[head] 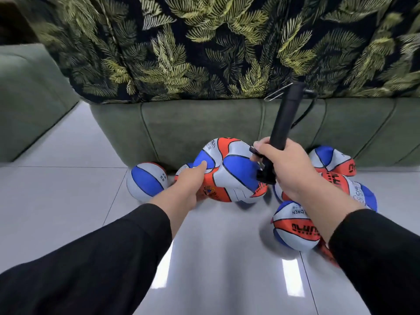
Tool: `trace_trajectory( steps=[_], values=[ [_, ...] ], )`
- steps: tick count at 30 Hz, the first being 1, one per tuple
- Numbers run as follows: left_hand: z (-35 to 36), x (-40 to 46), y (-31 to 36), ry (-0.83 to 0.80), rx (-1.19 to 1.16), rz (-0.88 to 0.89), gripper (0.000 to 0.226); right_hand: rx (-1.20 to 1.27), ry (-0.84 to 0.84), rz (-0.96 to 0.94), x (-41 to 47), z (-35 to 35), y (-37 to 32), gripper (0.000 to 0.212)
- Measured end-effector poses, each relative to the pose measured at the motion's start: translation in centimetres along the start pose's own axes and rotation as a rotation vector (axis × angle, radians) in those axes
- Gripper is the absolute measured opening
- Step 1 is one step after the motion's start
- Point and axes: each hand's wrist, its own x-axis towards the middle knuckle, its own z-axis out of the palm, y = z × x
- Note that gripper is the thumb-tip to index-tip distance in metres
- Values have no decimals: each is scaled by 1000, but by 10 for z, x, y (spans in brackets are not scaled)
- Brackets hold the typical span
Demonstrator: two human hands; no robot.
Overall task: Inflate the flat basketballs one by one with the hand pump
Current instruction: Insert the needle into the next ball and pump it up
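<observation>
**Steady the crumpled ball, then seat the needle**

Two black sleeves lie closest to the lens. The left hand grips the creased, half-collapsed blue, white and orange basketball, thumb on top and fingers curled beneath it. The right hand is wrapped round the lower end of the slim black hand pump, whose barrel slants up and away; the pump's foot touches the held ball. Whether a needle is in the valve I cannot tell.

The step in hand appears to be joining pump to ball. To do it well, the left hand should turn the valve squarely toward the pump and hold the slack skin taut, so the needle enters straight, not at a slant; a bent entry could tear the valve.

Just left of the held ball rests a rounder blue and white ball. To its right lie several flat balls in a heap. Behind it stands the green sofa with a leaf-patterned cover. All sit on pale glossy tiles.
</observation>
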Motion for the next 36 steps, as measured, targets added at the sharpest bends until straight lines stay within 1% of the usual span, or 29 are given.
trace_trajectory(
  steps=[1, 3, 7, 8, 9, 12, 13, 14, 18, 19, 21, 22, 24, 27, 29, 35, 36],
  values=[
    [-10, -9, 7, -20, -5, -16, 43, 42, -41, 0, -2, 3, -13, 19],
    [-30, -29, 25, -71, 27, -1, 38, 131, -91, 15, -7, 7, -35, 15],
    [-67, -68, 61, -170, 98, 46, 29, 293, -99, 36, -17, 14, -62, 8],
    [-74, -77, 67, -200, 94, 65, 32, 327, -93, 35, -20, 15, -66, 7],
    [-81, -83, 71, -232, 112, 83, 41, 348, -88, 34, -21, 16, -68, 6],
    [-92, -93, 75, -312, 273, 151, 77, 356, -73, 44, -23, 16, -67, 2],
    [-92, -96, 74, -317, 309, 174, 82, 350, -69, 45, -24, 16, -66, 2],
    [-92, -98, 73, -309, 330, 200, 82, 342, -68, 44, -23, 15, -64, 2],
    [-86, -92, 69, -320, 409, 298, 70, 272, -90, 8, -19, 7, -62, 5],
    [-84, -89, 66, -315, 396, 307, 69, 241, -111, -12, -18, 7, -61, 5],
    [-80, -83, 62, -300, 309, 304, 77, 179, -149, -49, -17, 9, -59, 6],
    [-77, -79, 59, -296, 255, 310, 82, 157, -154, -61, -17, 12, -58, 5],
    [-74, -72, 57, -299, 175, 356, 83, 147, -149, -78, -16, 17, -55, 5],
    [-71, -61, 58, -282, 130, 421, 83, 167, -146, -88, -12, 20, -51, 17],
    [-69, -58, 58, -261, 127, 441, 90, 183, -142, -78, -9, 22, -50, 26],
    [-67, -51, 58, -220, 136, 500, 133, 277, -132, -60, 0, 26, -54, 19],
    [-66, -51, 59, -208, 123, 501, 136, 286, -135, -70, 1, 27, -55, 22]
  ],
)
